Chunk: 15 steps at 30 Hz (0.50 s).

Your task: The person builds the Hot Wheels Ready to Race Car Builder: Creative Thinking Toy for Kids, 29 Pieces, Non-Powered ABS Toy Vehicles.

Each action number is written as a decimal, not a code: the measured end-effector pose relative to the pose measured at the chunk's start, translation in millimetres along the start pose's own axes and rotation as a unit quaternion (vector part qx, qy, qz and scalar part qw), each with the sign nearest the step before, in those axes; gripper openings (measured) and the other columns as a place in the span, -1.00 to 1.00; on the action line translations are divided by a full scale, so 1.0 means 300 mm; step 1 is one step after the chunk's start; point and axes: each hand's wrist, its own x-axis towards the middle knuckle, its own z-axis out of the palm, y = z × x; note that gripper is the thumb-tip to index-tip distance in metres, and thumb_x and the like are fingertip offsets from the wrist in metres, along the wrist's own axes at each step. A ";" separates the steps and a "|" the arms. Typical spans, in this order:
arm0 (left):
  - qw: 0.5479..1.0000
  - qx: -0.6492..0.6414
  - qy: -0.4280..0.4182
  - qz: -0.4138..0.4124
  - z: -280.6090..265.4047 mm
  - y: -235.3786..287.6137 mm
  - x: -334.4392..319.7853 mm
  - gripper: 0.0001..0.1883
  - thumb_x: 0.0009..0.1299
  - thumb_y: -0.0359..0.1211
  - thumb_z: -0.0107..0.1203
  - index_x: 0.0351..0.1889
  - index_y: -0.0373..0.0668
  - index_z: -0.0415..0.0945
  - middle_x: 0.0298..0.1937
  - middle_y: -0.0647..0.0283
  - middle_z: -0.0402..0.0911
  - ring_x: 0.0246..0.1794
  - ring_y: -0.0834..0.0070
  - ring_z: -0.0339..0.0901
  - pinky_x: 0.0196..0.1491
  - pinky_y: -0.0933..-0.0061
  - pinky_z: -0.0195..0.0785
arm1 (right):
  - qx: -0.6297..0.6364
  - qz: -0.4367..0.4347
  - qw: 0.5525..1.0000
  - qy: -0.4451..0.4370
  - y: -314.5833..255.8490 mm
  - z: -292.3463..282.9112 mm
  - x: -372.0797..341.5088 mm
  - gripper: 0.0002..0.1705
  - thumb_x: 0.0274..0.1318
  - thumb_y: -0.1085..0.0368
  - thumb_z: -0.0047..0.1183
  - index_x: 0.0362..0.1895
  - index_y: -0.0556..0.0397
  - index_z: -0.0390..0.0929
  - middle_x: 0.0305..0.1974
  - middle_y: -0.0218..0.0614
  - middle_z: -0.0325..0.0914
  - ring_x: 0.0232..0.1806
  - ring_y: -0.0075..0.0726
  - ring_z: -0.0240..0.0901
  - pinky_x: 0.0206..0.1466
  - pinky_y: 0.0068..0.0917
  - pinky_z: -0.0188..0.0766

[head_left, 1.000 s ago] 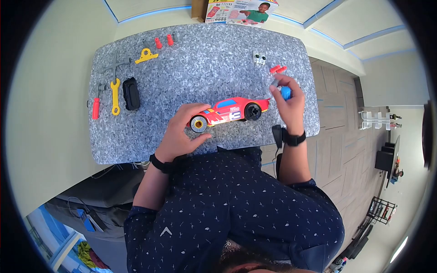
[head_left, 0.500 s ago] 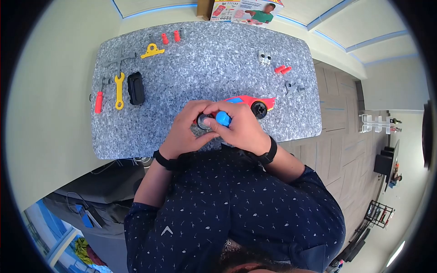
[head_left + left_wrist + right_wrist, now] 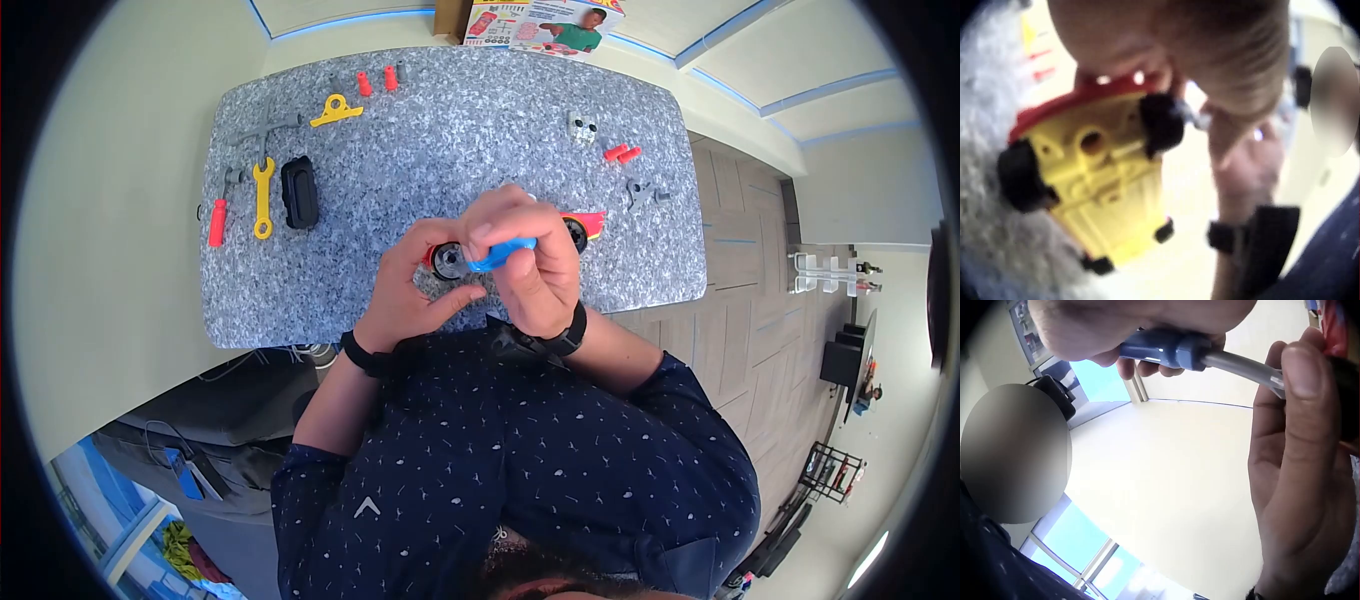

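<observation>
My left hand point(image 3: 408, 285) grips the front end of a red toy car point(image 3: 592, 222), beside its black front wheel point(image 3: 446, 262). In the left wrist view the car's yellow underside point(image 3: 1113, 200) shows, with black wheels. My right hand point(image 3: 538, 270) has its fingers curled round the blue handle point(image 3: 503, 254) of a screwdriver. From the right wrist view, the screwdriver's grey shaft point(image 3: 1241, 366) reaches to my left thumb, close to the wheel; whether the tip touches the wheel is hidden. The middle of the car lies behind my right hand.
On the grey speckled table point(image 3: 420, 130) lie a yellow wrench point(image 3: 263, 198), a black tray-like part point(image 3: 299, 192), a red-handled tool point(image 3: 217, 223) and a grey cross-shaped tool point(image 3: 266, 128) at left. Red pieces point(image 3: 622, 154) and a white block point(image 3: 582, 127) sit at right.
My right hand has come from the table's right side to the front wheel with the blue-handled screwdriver, then turned and tilted the handle. Small dark pieces now show uncovered at right. My left hand stays on the car.
</observation>
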 end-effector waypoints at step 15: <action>0.996 -0.060 0.063 -0.020 0.021 -0.011 -0.042 -0.58 0.51 -0.40 0.49 0.29 -0.19 0.65 0.14 0.20 0.81 0.07 0.37 0.74 0.13 0.32 0.58 | -0.155 0.003 0.979 -0.129 -0.092 -0.019 0.086 -0.55 0.59 0.36 0.08 0.42 0.25 0.70 0.31 0.10 0.67 0.24 0.04 0.70 0.32 -0.16 0.61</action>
